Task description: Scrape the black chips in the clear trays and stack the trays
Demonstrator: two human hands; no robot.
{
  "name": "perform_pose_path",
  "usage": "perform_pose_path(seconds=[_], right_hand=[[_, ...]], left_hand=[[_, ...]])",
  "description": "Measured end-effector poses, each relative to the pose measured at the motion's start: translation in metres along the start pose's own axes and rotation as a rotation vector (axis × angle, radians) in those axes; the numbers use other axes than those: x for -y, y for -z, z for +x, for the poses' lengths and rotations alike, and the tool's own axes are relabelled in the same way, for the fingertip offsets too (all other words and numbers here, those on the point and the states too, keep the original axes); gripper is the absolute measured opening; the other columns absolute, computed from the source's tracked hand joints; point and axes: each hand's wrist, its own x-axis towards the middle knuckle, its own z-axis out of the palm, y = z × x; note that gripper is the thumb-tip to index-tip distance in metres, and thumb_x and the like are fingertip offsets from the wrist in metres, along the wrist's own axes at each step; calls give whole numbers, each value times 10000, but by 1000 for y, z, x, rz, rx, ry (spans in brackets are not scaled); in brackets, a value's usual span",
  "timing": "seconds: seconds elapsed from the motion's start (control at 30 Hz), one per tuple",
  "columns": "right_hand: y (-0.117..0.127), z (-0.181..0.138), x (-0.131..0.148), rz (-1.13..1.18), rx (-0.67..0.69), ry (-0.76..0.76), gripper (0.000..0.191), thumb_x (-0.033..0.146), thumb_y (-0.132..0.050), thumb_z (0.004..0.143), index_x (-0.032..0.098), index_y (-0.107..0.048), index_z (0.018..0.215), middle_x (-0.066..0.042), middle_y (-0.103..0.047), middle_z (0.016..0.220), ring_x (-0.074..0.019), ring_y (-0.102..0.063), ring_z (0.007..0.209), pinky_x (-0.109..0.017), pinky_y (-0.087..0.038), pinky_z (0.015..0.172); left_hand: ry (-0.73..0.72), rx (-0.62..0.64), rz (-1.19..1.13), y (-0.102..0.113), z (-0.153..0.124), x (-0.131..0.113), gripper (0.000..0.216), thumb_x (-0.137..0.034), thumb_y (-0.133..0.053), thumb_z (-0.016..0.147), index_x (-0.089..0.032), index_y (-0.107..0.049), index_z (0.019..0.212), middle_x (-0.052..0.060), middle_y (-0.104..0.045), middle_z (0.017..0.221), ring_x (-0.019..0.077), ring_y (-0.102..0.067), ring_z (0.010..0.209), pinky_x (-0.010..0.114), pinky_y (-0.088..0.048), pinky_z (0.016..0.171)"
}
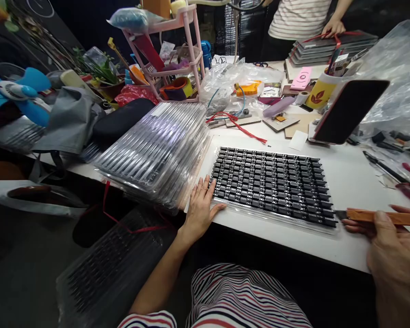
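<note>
A clear plastic tray [256,206] lies on the white table in front of me, filled with rows of small black parts [269,184] that carry pale markings. My left hand [201,200] rests flat at the tray's near left corner, fingers stretched out and touching its edge. At the right, my right hand [392,241] is closed around a tool with a brown wrapped handle [382,217]. The tool's short dark tip points left and meets the right end of the tray's rows. I cannot tell whether the tip is a blade.
A tall stack of clear plastic trays [157,141] stands left of my tray. Behind are a phone [351,111] on a stand, a yellow cup [321,91], red ties [248,130] and a pink rack [191,41]. Across the table, another person's hand [334,27] touches stacked trays [328,48].
</note>
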Motion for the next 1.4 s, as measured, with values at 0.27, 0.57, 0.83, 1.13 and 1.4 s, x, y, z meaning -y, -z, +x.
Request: perform_pose_path(seconds=[0.27,0.57,0.83,1.13,1.4], right_hand=[[0,-1,1,-28,-15,26,414,369,-731,557,319,-443,849,-73,-561,826,-296,-634,770,-546,-530,561],[1,-2,-3,-44,-13,27,366,378,-709,582,331,-469,853,-93,-570,874,-266,-621,666,-538,-521,543],[6,12,-14,139,19,-107,537,267,-764,437,248,-523,916,1,-563,623,-243,-564,432,-512,-514,416],[10,16,-10,297,24,-213,614,198,-801,423,235,-525,971,23,-572,620,-281,-633,515,-455,-539,426],[10,12,-6,331,61,-243,598,230,-819,492,230,-503,999,32,-584,612,-264,-636,503,-416,-551,455]], left_hand=[[2,-63,-67,-3,1,0,730,-482,-500,860,-191,-196,1456,176,-360,1450,283,-295,1362,469,-312,1076],[4,-222,-26,-3,5,-4,930,-526,-533,803,-131,-22,1473,204,-578,1226,282,-532,1171,397,-447,933],[4,-245,17,-5,5,-1,919,-590,-463,794,-149,-31,1476,184,-596,1203,281,-584,1082,394,-453,912],[-49,-235,34,-1,6,1,843,-552,-451,829,-151,-87,1476,180,-581,1236,280,-576,1107,396,-466,906],[-57,-232,39,-3,6,4,795,-537,-470,841,-171,-150,1470,182,-504,1339,298,-504,1214,420,-460,940]])
